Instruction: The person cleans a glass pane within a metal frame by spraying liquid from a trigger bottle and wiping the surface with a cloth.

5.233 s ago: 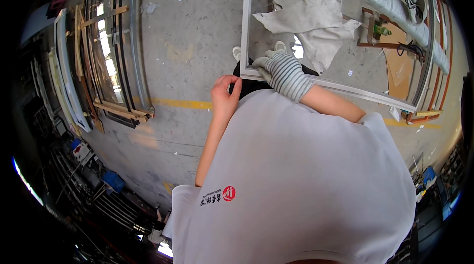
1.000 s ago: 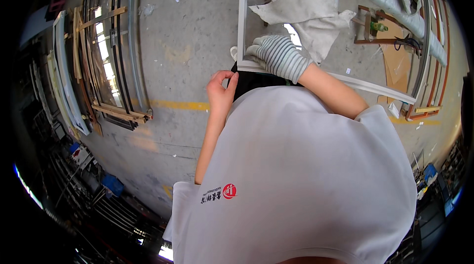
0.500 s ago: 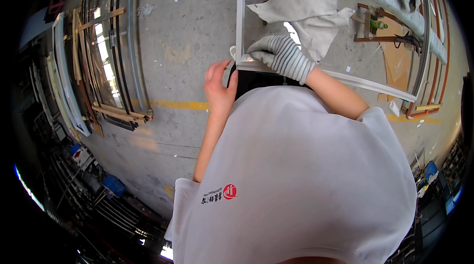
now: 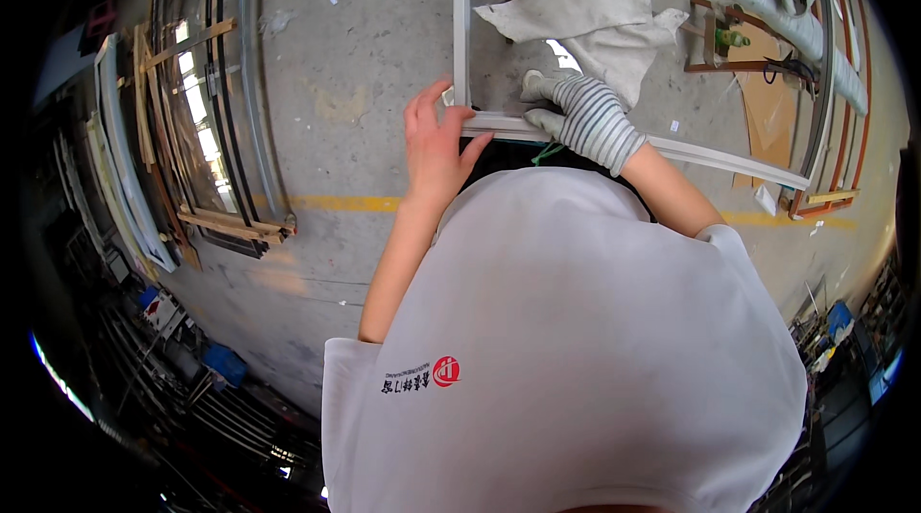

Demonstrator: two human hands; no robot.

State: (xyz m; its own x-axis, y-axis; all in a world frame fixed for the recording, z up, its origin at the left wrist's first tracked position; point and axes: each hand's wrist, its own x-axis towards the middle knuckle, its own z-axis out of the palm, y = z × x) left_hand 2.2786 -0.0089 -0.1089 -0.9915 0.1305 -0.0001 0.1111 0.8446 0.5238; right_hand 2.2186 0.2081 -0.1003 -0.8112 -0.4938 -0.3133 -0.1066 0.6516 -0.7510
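Note:
A pale window frame [image 4: 729, 161] with a glass pane [image 4: 494, 71] lies in front of my body. My bare left hand [image 4: 436, 143] grips its near left corner, index finger on top of the rail and thumb on my side. Beside those fingers sits a small white piece [image 4: 448, 96], partly hidden. To the right, my right hand [image 4: 590, 119], in a grey striped glove, rests over the near rail. Its thumb lies on the rail, apart from the forefinger, which reaches over the pane. Nothing shows between them. A crumpled grey cloth [image 4: 585, 4] lies on the glass beyond.
Long frames and wooden strips [image 4: 206, 110] stand at the left. A silvery wrapped roll [image 4: 758, 0] crosses the far right, near brown frames [image 4: 849, 81] and cardboard [image 4: 767, 124]. A yellow line [image 4: 331, 202] runs over the concrete floor. Dark racks of profiles [image 4: 221, 417] fill the lower left.
My right hand has slid right from the frame's corner, and its thumb and forefinger have spread apart. My left hand has moved onto the corner. A green string now shows below the rail.

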